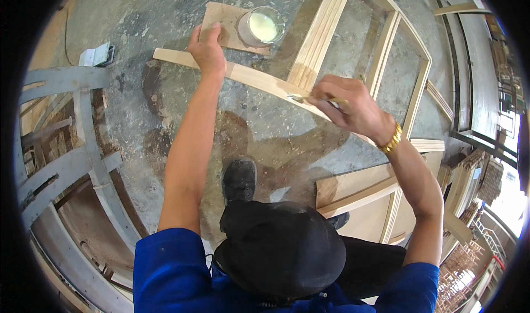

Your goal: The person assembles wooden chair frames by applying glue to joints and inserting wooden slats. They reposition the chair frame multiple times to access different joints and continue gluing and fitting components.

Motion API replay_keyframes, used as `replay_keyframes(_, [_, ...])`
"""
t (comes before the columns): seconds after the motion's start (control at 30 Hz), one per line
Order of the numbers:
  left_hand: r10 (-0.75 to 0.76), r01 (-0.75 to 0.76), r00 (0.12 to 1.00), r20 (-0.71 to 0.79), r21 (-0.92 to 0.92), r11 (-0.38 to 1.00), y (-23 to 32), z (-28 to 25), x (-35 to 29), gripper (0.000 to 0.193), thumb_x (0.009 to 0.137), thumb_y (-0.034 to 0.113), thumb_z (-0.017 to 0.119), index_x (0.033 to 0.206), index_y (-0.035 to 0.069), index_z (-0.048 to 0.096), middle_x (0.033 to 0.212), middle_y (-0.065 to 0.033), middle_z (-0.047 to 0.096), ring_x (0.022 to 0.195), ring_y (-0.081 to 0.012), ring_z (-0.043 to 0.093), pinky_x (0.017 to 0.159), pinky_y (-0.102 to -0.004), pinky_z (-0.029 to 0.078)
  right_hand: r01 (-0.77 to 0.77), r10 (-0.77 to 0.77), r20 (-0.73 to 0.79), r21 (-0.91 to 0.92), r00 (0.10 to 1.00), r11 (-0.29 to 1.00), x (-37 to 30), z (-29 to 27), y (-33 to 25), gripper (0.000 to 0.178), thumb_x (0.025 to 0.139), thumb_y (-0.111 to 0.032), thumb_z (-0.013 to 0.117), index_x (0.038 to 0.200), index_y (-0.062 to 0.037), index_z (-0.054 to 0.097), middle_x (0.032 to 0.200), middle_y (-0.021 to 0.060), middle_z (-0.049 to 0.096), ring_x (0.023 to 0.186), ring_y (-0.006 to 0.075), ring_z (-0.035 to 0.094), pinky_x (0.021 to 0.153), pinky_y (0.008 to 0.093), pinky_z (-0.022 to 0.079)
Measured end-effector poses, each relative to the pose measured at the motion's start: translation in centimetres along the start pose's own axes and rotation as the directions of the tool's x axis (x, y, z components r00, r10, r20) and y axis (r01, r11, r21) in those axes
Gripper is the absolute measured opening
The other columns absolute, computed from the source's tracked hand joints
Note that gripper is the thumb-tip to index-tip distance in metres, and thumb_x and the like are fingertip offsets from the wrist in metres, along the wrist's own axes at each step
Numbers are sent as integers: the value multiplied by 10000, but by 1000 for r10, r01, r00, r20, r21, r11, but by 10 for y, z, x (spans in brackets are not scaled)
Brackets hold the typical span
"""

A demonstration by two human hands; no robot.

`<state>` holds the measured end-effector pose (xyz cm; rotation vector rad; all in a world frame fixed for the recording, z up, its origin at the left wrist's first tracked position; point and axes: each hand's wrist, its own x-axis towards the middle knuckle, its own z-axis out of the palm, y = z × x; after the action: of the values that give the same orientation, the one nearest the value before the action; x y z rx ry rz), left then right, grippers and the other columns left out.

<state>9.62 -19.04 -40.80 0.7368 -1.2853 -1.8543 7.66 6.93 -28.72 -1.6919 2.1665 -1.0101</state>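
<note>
My left hand (207, 53) grips a flat brown board (227, 14) at its near left edge, thumb on top. A clear cup (243, 28) of pale yellowish liquid (263, 27) stands on the board's right part. Running under my left wrist, a long pale wooden rail (256, 81) slants down to the right. Closed in a pinch, my right hand (350, 106) holds a thin brush-like tool (338, 101). Its tip meets the rail close to where a wide wooden piece (319, 34) joins. My right fingers cover part of the tool.
The slatted wooden frame (385, 51) extends to the upper right. Grey metal framework (83, 122) stands at left, with a small metal bracket (97, 54) near it. Another wooden frame with panels (359, 194) is by my feet. My black shoe (239, 180) rests on the stained concrete floor (270, 147).
</note>
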Motion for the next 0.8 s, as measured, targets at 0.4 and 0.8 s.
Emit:
replay_keyframes(0.4, [-10, 10, 1000, 3, 48, 999, 4, 3, -3, 431, 742, 43, 638, 1113, -94, 468, 1000, -146, 565, 887, -209, 555, 774, -295, 442, -110, 111, -41, 26, 993, 994, -24, -8, -10, 69, 784, -56, 605, 807, -17, 552, 744, 85, 588, 675, 198, 592, 594, 293, 492])
replay_keyframes(0.8, [-10, 8, 999, -31, -54, 999, -1, 9, -6, 362, 756, 61, 627, 1069, -70, 502, 967, -137, 580, 865, -193, 553, 783, -293, 432, -219, 917, -151, 945, 370, 244, -68, 21, 20, 174, 844, -83, 580, 925, 51, 504, 812, 127, 601, 713, 164, 613, 610, 237, 535])
